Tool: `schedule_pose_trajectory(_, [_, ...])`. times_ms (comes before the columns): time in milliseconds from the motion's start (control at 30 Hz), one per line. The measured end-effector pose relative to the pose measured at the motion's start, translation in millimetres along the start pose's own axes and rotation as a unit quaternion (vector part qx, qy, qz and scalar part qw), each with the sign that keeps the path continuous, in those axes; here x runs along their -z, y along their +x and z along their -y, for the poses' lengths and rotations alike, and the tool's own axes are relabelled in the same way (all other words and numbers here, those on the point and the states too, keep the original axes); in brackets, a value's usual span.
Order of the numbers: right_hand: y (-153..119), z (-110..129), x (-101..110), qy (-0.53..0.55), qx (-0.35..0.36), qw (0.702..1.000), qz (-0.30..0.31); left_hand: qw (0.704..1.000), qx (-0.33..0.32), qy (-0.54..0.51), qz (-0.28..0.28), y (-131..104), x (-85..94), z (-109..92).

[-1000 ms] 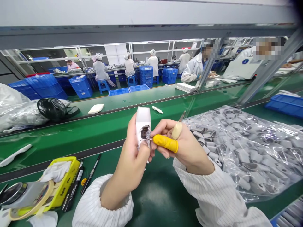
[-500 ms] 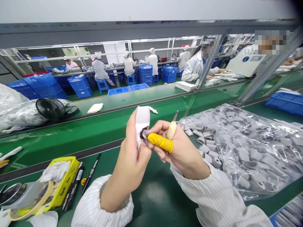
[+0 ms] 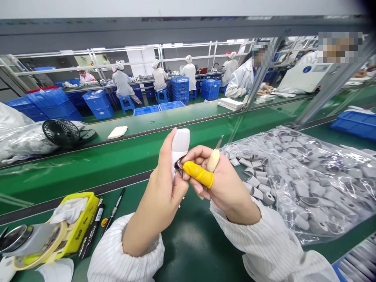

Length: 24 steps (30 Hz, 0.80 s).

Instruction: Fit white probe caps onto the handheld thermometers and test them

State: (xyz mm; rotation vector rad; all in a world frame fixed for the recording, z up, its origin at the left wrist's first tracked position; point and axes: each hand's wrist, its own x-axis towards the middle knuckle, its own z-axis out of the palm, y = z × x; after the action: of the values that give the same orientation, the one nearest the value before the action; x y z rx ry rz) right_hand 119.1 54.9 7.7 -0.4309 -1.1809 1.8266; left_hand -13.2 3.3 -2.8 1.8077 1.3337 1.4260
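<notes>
My left hand (image 3: pixel 160 196) is closed around a white plastic housing (image 3: pixel 180 143), which stands nearly upright with a dark opening in its side. At that opening my right hand (image 3: pixel 226 184) pinches a small shiny metal part (image 3: pixel 179 164), partly hidden by the fingers. A yellow finger cot (image 3: pixel 199 174) covers one digit of the right hand. Tucked in the same hand is a tool with a pale handle (image 3: pixel 213 159) and a thin metal tip pointing up. Both hands are above the green bench, close together.
A clear plastic bag (image 3: pixel 311 184) of grey tube-like pieces spreads at the right. At the left are a yellow tray (image 3: pixel 82 227), black pens (image 3: pixel 91 231) and a tape roll (image 3: pixel 55 250). Beyond runs a green conveyor (image 3: pixel 88 164), with a black fan (image 3: pixel 63 133) behind it.
The housing has moved slightly right and turned, so its opening shows less. The metal part stays pinched at the opening. White pieces on the conveyor are no longer seen.
</notes>
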Motion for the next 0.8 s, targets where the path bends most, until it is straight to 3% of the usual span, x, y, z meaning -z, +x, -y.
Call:
schedule_pose_trajectory(133, [-2.1, 0.4, -1.8, -0.049, 0.052, 0.997, -0.033, 1.0, -0.014, -0.008, 0.0, -1.5, 0.8, 0.6])
schedule_pose_trajectory(300, [-4.5, -1.5, -3.9, -0.108, 0.116, 0.987, -0.028, 1.0, -0.014, -0.014, -0.008, -3.3, 1.9, 1.6])
schedule_pose_trajectory(500, [-4.0, -4.2, 1.4, -0.267, 0.173, 0.945, -0.07, 1.0, -0.004, 0.009, 0.011, -4.2, 0.9, 2.6])
schedule_pose_trajectory(667, [0.1, -1.7, 9.1, -0.383, 0.164, 0.907, -0.059, 1.0, 0.03, -0.006, -0.003, -6.0, -4.6, -0.3])
schedule_pose_trajectory(800, [1.5, -2.8, 8.7, -0.416, 0.161, 0.894, -0.047, 0.999, 0.04, 0.005, -0.015, -4.7, -12.6, -3.8])
